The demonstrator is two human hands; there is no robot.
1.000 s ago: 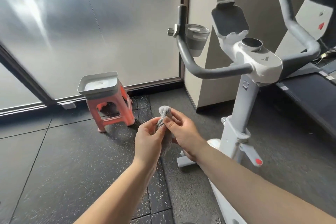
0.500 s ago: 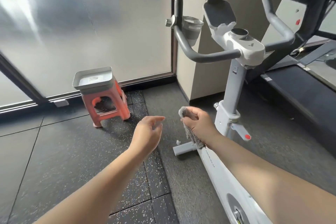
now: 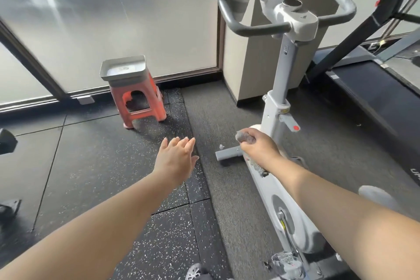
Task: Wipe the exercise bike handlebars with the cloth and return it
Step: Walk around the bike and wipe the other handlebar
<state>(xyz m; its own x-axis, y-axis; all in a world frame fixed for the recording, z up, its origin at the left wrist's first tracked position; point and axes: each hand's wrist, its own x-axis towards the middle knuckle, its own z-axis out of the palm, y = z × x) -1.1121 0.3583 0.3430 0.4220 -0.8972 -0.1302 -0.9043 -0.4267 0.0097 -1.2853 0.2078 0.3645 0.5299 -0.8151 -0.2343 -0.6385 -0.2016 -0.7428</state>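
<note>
On speckled gym floor, frosted window behind, L hand spread, R hand fisting cloth

The left hand is held flat with fingers spread, left of the white exercise bike. The right hand is fisted around a crumpled grey cloth, before the bike's post.

Grey, speckled cloth. White bike frame with dark grey handlebars and a red dot on the lever. Salmon-pink stool under a grey tray. Black floor mats flecked with white, beside a plain charcoal strip. Frosted grey-white window, dark brown frame. Beige pillar. Black treadmill.
</note>
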